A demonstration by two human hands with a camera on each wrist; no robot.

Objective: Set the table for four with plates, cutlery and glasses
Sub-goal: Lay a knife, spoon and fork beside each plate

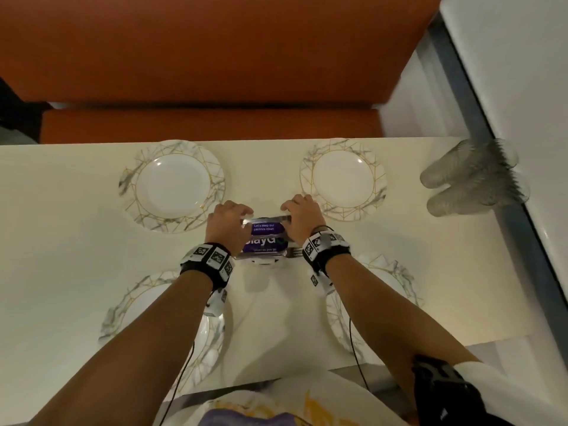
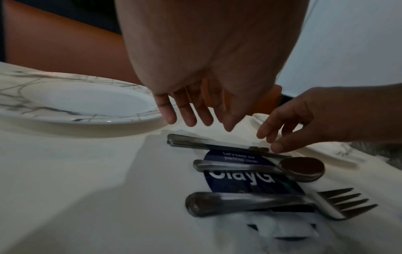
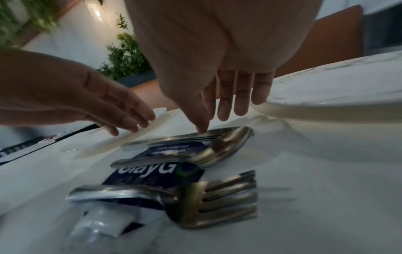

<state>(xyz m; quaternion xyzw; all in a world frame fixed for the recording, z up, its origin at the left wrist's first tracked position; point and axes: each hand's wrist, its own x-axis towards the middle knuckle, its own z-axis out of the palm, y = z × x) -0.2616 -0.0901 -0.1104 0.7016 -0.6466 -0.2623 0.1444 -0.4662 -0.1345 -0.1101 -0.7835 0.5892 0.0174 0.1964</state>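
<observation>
Now both hands hover over the cutlery in the middle of the table (image 1: 76, 241), fingers loose and spread, gripping nothing. Below the left hand (image 1: 229, 218) lie the knives' (image 2: 208, 142) handles; the right hand (image 1: 302, 213) has a fingertip on or just above their blades. Nearer the wrists lie spoons (image 2: 302, 169) and forks (image 2: 339, 202), all across a purple card (image 1: 264, 238). Four plates (image 1: 172, 187) surround the hands; glasses (image 1: 473, 178) lie far right.
</observation>
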